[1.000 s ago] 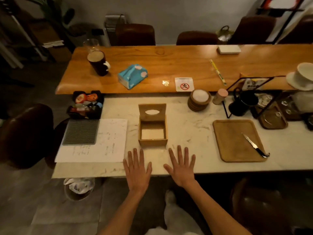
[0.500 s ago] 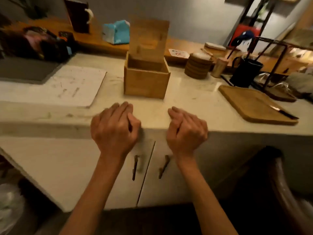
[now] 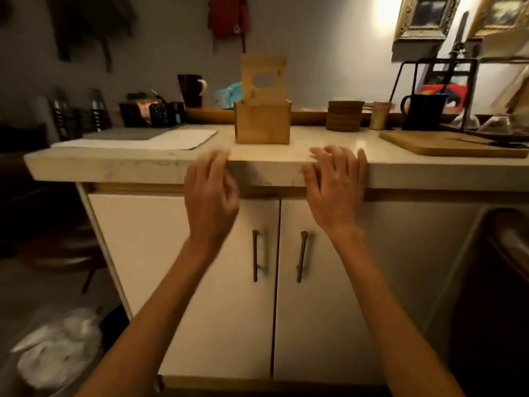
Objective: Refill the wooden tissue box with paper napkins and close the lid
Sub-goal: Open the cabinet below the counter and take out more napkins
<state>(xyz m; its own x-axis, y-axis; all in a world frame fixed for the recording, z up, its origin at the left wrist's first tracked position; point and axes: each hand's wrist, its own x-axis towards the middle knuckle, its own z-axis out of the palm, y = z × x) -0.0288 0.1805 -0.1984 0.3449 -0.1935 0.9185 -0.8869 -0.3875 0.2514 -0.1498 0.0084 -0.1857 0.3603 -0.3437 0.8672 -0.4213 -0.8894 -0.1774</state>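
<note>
The wooden tissue box (image 3: 262,123) stands on the white counter (image 3: 114,167), its lid (image 3: 263,80) with the oval slot raised upright at the back. Its inside is hidden from this low angle. My left hand (image 3: 210,193) is blurred in front of the counter's front edge, fingers loosely bent and holding nothing. My right hand (image 3: 336,187) rests against that edge with its fingertips on the top. A blue tissue pack (image 3: 227,94) lies behind the box. No loose napkins are visible.
Under the counter are two white cabinet doors, shut, with a left handle (image 3: 254,255) and a right handle (image 3: 302,256). On top are a sheet of paper (image 3: 171,138), a coaster stack (image 3: 345,116), a black pitcher (image 3: 423,111) and a wooden board (image 3: 446,143). A lined bin (image 3: 57,353) stands lower left.
The view has dropped from above the counter to the cabinet front. Both hands slid back from the countertop to its front edge, and the curled fingers have loosened.
</note>
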